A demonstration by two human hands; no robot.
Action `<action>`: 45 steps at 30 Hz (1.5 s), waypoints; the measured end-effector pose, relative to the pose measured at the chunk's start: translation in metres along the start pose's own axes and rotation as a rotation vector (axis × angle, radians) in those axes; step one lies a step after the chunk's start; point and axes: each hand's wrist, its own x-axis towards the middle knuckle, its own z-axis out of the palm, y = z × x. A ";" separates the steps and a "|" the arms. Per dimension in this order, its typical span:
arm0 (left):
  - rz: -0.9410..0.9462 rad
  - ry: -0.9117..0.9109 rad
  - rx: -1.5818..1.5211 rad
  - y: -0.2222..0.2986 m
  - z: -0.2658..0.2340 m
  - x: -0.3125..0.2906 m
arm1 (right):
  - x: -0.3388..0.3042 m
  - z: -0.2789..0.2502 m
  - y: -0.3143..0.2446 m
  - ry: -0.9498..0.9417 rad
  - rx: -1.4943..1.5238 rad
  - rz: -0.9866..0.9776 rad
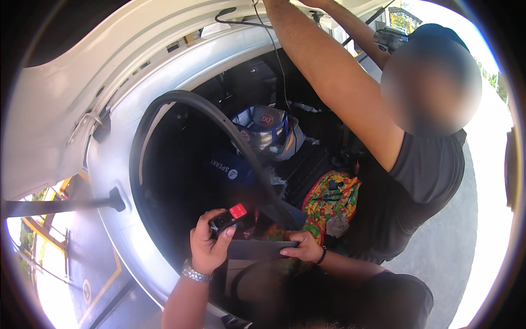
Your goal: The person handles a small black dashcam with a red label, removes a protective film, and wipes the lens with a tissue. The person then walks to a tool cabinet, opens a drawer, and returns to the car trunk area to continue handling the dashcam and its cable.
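Observation:
My left hand [211, 244], with a silver watch at the wrist, is closed around a small black camera [222, 220]. A red square pad [238, 211] sticks up from the camera's top. Lower and to the right, my right hand [304, 246], a dark bracelet at its wrist, grips the right end of a dark flat panel [255, 250]. The thumb lies on the panel's near face. Close above both hands, a loose black rubber door seal [224, 123] arcs across the car's rear opening. What lies under the panel is too dark to make out.
Another person [422, 170] in a dark shirt stands at the right, arms raised to the open white hatch [109, 60]. A thin cable [280, 66] hangs from it. Inside are a silver-and-blue bag [266, 129], a dark blue bag [230, 167] and a colourful patterned cloth [331, 200].

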 end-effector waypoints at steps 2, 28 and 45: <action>-0.021 -0.031 0.022 0.001 -0.003 0.002 | 0.000 0.003 0.003 0.006 0.102 0.066; 0.152 -0.162 0.428 0.000 0.016 -0.008 | 0.008 0.044 0.022 0.350 0.469 0.337; 0.276 -0.246 0.534 -0.007 0.011 -0.002 | 0.034 0.040 0.048 0.383 0.578 0.498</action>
